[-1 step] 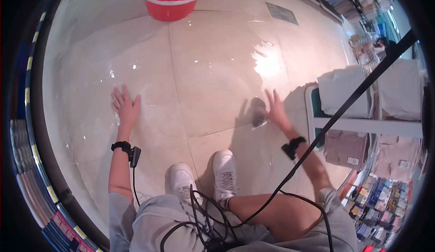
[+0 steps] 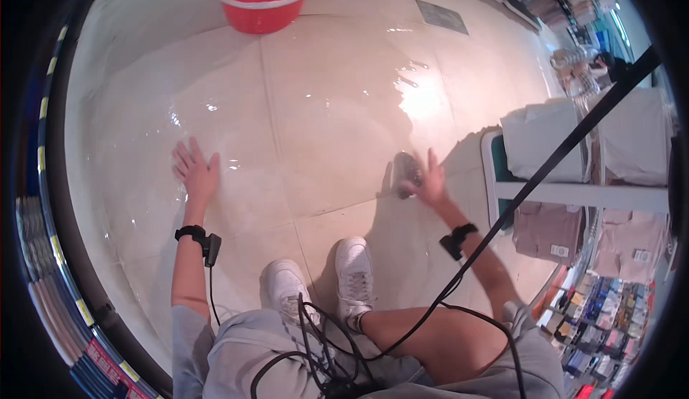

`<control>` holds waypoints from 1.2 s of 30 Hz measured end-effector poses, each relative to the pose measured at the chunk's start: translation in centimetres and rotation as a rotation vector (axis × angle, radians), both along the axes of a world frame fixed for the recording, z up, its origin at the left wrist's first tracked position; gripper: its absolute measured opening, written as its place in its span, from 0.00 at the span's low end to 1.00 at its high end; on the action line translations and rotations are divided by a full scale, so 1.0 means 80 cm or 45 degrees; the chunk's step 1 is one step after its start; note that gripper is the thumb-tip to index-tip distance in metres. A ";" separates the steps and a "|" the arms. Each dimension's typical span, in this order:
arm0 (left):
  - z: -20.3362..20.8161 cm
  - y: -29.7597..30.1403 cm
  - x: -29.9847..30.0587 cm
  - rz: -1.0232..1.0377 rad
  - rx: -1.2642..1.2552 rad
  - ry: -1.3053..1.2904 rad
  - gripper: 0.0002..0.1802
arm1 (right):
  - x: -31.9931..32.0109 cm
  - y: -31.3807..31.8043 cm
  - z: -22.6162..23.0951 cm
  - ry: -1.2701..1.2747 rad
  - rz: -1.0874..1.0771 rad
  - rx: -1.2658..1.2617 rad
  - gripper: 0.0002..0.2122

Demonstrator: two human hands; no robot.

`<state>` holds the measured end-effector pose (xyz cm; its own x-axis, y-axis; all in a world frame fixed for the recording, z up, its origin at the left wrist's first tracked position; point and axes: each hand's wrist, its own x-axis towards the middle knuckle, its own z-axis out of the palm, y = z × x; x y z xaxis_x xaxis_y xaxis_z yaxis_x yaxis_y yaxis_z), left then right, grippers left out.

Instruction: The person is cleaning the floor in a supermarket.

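My left hand [image 2: 197,171] is open, its fingers spread over the wet tile floor [image 2: 301,141] on the left; I cannot tell if it touches the tiles. On the right, my right hand [image 2: 430,184] is open and a little blurred. Its thumb side overlaps a dark, oval, shiny thing [image 2: 407,169] on the floor, which might be a scouring pad; its kind is not clear. Whether the fingers press on it does not show. A dark device is strapped to each wrist, and a cable hangs from the left one.
A red bucket [image 2: 262,17] with a white handle stands at the far side. Shelves with packed goods [image 2: 549,230] are close on the right; a rack edge [image 2: 61,212] curves along the left. A black strap [image 2: 545,173] crosses the right. White shoes [image 2: 354,273] are below my hands.
My right hand has shifted slightly down and turned, its fingers closer together. The left hand is almost unmoved. The whole view has shifted a little.
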<state>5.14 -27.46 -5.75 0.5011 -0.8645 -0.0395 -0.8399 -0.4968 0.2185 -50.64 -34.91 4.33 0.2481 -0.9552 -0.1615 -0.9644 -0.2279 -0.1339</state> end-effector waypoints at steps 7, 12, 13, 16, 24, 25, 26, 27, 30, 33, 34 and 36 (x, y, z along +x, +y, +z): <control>0.005 0.007 0.005 -0.001 0.173 -0.114 0.45 | -0.008 0.014 -0.054 -0.186 0.335 -0.307 0.28; 0.009 0.015 0.005 -0.015 0.153 -0.052 0.46 | -0.022 -0.109 -0.074 -0.470 -0.379 -0.402 0.26; 0.014 0.015 0.004 -0.025 0.147 -0.044 0.46 | -0.030 -0.139 -0.095 -0.400 -0.471 -0.524 0.26; 0.005 -0.022 -0.015 -0.112 0.109 0.018 0.45 | -0.104 -0.255 -0.147 -0.420 -0.640 -0.668 0.24; 0.012 -0.008 0.000 -0.071 0.199 0.048 0.46 | 0.280 -0.192 -0.137 -0.605 0.521 -0.581 0.16; 0.009 -0.001 0.004 -0.073 0.202 0.046 0.46 | 0.327 -0.148 -0.121 -0.643 0.708 -0.401 0.17; 0.012 0.002 0.009 -0.073 0.193 0.026 0.46 | 0.365 -0.104 -0.121 -0.755 0.759 -0.179 0.16; 0.011 0.011 0.015 -0.043 0.214 0.051 0.46 | 0.394 -0.055 -0.104 -0.864 1.019 -0.134 0.16; 0.015 0.010 0.014 -0.043 0.233 0.078 0.46 | 0.424 0.051 -0.090 -0.835 1.288 -0.115 0.20; 0.026 -0.003 0.015 -0.089 0.268 0.116 0.44 | 0.399 0.061 -0.063 -0.774 1.330 0.197 0.25; 0.032 -0.007 0.018 -0.128 0.285 0.147 0.42 | 0.383 0.052 -0.070 -0.777 1.258 0.128 0.25; 0.034 0.001 0.037 -0.209 0.209 0.216 0.39 | 0.347 0.014 -0.074 -0.839 1.029 0.115 0.26</control>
